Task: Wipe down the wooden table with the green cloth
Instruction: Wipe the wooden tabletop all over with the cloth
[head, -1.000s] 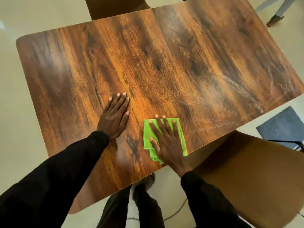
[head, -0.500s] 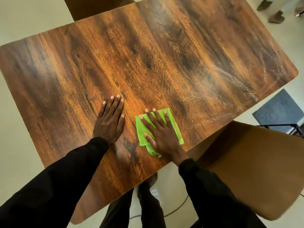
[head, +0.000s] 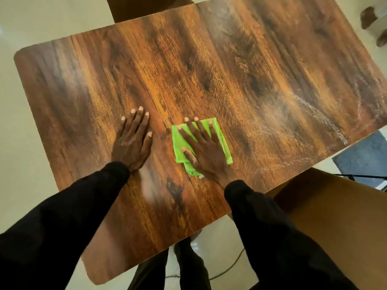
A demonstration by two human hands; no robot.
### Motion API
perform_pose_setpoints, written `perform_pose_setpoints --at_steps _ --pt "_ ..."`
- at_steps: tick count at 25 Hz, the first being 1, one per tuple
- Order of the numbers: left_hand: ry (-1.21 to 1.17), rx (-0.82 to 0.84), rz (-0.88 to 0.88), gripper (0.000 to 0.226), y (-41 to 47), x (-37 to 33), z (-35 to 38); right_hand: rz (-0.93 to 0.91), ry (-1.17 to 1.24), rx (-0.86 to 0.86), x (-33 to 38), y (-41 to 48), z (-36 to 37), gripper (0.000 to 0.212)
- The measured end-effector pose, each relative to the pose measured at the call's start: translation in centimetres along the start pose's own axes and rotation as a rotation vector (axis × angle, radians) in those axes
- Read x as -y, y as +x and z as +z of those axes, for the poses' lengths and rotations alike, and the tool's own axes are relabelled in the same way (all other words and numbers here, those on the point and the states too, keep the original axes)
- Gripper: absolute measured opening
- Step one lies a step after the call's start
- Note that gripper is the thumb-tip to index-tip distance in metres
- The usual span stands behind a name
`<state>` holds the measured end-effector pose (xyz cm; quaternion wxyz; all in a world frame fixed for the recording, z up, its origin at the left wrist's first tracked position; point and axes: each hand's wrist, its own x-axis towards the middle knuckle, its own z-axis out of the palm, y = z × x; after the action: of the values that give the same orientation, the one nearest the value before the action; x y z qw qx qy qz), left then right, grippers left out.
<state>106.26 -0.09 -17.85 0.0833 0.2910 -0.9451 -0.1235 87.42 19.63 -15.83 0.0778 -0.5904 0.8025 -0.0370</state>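
Observation:
The wooden table (head: 240, 65) fills most of the view, dark brown with strong grain. A folded green cloth (head: 221, 137) lies flat on it near the middle. My right hand (head: 202, 146) presses palm down on the cloth with fingers spread, covering most of it. My left hand (head: 133, 140) rests flat on the bare wood just left of the cloth, holding nothing. Both arms wear black sleeves. Pale whitish streaks (head: 320, 118) mark the table surface toward its right end.
A brown chair seat (head: 335, 216) stands against the table's near right edge, and another chair (head: 134, 7) is at the far side. A blue mat (head: 364, 155) lies on the pale floor at right. Someone's shoes (head: 368, 14) show at top right.
My right hand has slid the cloth away from the near edge toward the table's middle. My left hand stays flat beside it. The view has shifted.

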Motion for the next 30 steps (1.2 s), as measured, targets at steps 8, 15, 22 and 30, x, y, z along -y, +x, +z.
perform_pose_setpoints --at_steps 8,15,22,30 --pt "0.018 -0.003 -0.042 0.06 1.3 3.4 -0.7 0.304 -0.013 -0.048 -3.3 8.3 -1.8 0.066" --pt "0.021 -0.039 -0.027 0.059 1.5 3.9 -0.6 -0.063 -0.008 -0.018 2.3 2.0 1.8 0.066" --pt "0.054 -0.038 -0.01 0.058 1.6 4.3 -0.2 0.281 -0.03 -0.052 -1.0 8.6 -1.2 0.066" --pt "0.023 -0.039 -0.011 0.057 1.4 4.1 -0.5 -0.117 0.04 0.059 7.0 -1.7 2.5 0.066"
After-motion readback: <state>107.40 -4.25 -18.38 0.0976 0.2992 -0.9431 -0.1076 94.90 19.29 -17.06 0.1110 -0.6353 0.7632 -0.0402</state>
